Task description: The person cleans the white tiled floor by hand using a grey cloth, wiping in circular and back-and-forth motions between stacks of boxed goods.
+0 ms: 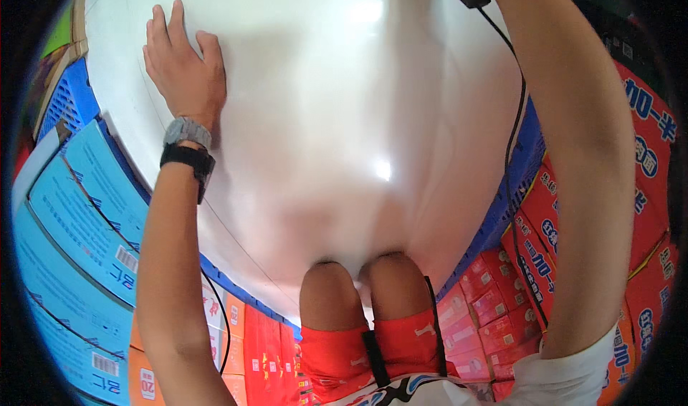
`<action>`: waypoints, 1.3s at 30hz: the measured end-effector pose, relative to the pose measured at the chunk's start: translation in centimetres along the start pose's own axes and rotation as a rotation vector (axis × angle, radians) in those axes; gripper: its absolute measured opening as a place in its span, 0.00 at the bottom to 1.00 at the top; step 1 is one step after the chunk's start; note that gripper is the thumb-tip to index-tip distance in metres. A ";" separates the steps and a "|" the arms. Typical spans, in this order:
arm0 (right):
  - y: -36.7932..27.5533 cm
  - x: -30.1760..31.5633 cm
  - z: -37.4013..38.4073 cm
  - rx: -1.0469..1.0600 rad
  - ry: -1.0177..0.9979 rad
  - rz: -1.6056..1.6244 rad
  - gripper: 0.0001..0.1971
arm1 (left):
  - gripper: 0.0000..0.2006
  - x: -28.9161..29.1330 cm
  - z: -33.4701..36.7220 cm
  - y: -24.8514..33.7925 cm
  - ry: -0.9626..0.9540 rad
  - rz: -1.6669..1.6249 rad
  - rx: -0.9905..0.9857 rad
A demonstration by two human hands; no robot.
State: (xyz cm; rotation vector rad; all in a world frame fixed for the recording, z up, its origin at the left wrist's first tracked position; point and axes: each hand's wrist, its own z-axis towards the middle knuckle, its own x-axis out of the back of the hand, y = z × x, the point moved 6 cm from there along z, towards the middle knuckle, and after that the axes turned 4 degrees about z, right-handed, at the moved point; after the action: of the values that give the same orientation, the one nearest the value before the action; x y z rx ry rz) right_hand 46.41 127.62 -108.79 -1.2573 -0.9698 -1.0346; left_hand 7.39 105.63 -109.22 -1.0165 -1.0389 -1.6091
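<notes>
Resting palm down in the head view, the left hand (pixel 185 69) lies open, fingers stretched, near the left edge of the white sheet (pixel 308 119); the right hand is beyond the view's top edge, so I cannot tell its state. The sheet runs from the knees (pixel 330 291) to the top, with broad open room right of the left hand, blue cartons (pixel 86 198) off its left edge and red boxes (pixel 494 313) off its right

The upper edge cuts off the right forearm (pixel 562 62), hiding its hand.
</notes>
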 end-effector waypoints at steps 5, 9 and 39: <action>0.2 1.0 -8.3 0.089 0.075 -0.030 0.38 | 0.30 0.0 -0.2 0.0 0.104 0.069 -0.065; -0.7 2.6 -20.0 0.096 0.108 -0.032 0.35 | 0.30 -0.3 -0.8 -0.4 0.123 0.039 -0.070; 8.0 5.8 -14.7 0.119 0.036 -0.012 0.36 | 0.32 0.2 0.5 1.1 -0.051 -0.038 0.036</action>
State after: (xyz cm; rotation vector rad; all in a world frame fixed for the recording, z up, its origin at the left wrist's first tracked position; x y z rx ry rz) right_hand 55.78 112.81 -106.39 -1.1332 -0.9982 -0.9915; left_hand 8.48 105.88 -108.73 -1.0238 -1.1240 -1.5968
